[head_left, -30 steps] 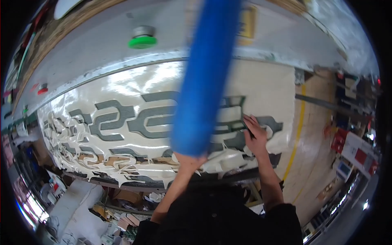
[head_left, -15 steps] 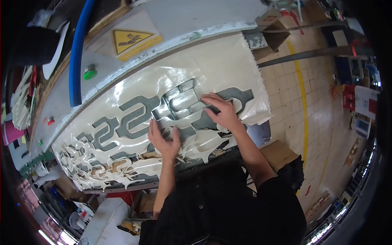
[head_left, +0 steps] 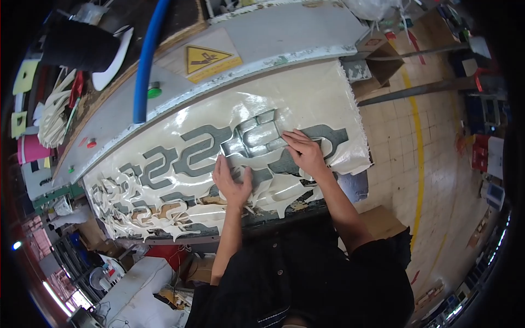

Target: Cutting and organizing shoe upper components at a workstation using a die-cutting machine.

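Note:
A cutting die (head_left: pixel 259 134), a thin metal outline with curved inner strips, lies on a glossy cream sheet (head_left: pixel 306 90). Around it the sheet has S-shaped cut-outs (head_left: pixel 201 150) that show grey beneath. My left hand (head_left: pixel 234 183) rests at the die's near left corner, its fingertips against the edge and the thumb held apart. At the right end of the die, my right hand (head_left: pixel 307 156) has its fingers over the rim and its thumb below, gripping it. The underside of the die is hidden.
Torn cream strips (head_left: pixel 164 218) hang along the near edge of the bench. Behind the sheet runs a grey machine beam (head_left: pixel 290 35) with a yellow warning sign (head_left: pixel 205 57) and a green button (head_left: pixel 155 89). A blue hose (head_left: pixel 145 71) hangs at left. Tiled floor (head_left: pixel 391 164) lies right.
The whole view has shifted, so the bench sits further right in the picture. Both hands stay at the same ends of the die, which keeps its place among the cut-outs.

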### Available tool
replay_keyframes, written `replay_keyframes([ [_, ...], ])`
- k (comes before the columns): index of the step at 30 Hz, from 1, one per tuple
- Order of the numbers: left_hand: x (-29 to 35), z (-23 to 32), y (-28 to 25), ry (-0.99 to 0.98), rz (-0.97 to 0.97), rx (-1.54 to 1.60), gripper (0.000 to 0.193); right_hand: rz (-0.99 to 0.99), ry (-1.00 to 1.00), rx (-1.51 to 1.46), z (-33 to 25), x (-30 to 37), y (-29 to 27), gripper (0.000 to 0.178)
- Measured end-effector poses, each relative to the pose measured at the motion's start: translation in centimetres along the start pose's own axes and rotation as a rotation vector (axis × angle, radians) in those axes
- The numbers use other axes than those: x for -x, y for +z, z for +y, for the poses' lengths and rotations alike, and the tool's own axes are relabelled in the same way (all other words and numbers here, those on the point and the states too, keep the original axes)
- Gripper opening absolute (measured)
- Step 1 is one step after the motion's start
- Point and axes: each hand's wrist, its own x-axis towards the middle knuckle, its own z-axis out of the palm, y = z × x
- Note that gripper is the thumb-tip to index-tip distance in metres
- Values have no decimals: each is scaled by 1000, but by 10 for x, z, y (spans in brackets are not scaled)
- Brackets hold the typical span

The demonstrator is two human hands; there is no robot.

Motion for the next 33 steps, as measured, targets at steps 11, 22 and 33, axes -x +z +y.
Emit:
replay_keyframes([
  [11, -71, -1, -42, -80, 234, 206, 55, 156, -36, -8, -82, -8, -21, 39],
  [22, -247, 38, -132, -168, 612, 391, 42, -473, 76, 94, -117, 45, -23, 49],
  [33, -93, 51, -99, -59, 10, 524, 25, -383, 8, 157, -126, 42, -29, 49],
])
